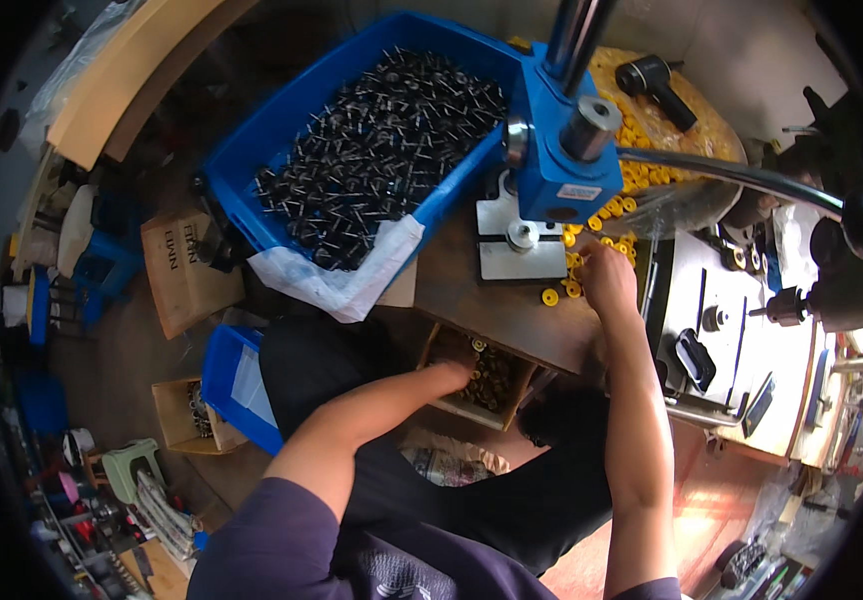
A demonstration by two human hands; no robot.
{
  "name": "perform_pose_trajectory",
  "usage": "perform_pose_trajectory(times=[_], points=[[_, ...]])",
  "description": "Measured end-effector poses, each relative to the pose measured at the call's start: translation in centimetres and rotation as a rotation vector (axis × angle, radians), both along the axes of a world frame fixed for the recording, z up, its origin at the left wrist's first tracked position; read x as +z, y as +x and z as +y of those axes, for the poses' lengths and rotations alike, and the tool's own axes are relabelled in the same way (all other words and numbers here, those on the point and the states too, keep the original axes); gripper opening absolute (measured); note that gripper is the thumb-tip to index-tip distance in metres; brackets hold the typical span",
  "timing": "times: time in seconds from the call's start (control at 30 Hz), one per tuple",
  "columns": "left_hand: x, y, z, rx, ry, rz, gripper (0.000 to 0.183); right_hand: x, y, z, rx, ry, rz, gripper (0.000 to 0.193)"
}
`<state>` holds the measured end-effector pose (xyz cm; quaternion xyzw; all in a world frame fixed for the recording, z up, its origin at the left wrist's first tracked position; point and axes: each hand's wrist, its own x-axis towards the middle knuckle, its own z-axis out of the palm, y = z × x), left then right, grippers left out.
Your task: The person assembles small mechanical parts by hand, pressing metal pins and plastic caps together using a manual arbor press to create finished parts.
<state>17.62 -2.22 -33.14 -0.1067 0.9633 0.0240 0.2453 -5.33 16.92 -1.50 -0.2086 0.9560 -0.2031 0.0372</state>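
My left hand point(455, 354) reaches into a wooden drawer point(500, 414) below the table edge. Its fingers are dim against the small dark and yellow parts inside, and a round part with a yellow ring point(478, 345) shows beside them. My right hand point(609, 279) is on the table right of the press, its fingers bent together among small yellow caps point(551, 297); what they pinch is hidden. Between and beyond my hands stands a blue hand press point(564, 165) with a metal base plate point(522, 262). A round metal piece point(522, 235) sits on the plate under the press head.
A blue bin point(237, 205) of black parts with metal pins stands left of the press. The press's long lever point(732, 172) extends right, ending in a black knob point(862, 224). More yellow caps lie behind. Cardboard boxes point(192, 270) and a blue tray point(242, 385) are at left.
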Motion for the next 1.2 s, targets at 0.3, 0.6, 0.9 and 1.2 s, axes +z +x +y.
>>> perform_pose_trajectory(times=[0.3,0.6,0.9,1.2], points=[[46.9,-9.8,-3.2,-0.568,1.326,-0.492,0.021,-1.9,-1.1,7.1,-0.103,0.068,0.042,0.017],[36.6,-18.5,-17.9,-0.183,-0.126,0.372,0.009,-0.8,-0.8,6.7,-0.154,-0.023,-0.050,0.009],[34.6,-19.0,-18.9,-0.165,-0.228,0.340,0.011,0.0,-1.1,6.7,-0.139,-0.136,0.027,0.008],[40.0,-16.5,-16.6,-0.229,-0.105,0.583,0.009,1.3,-0.3,5.3,-0.090,-0.406,0.148,0.021]])
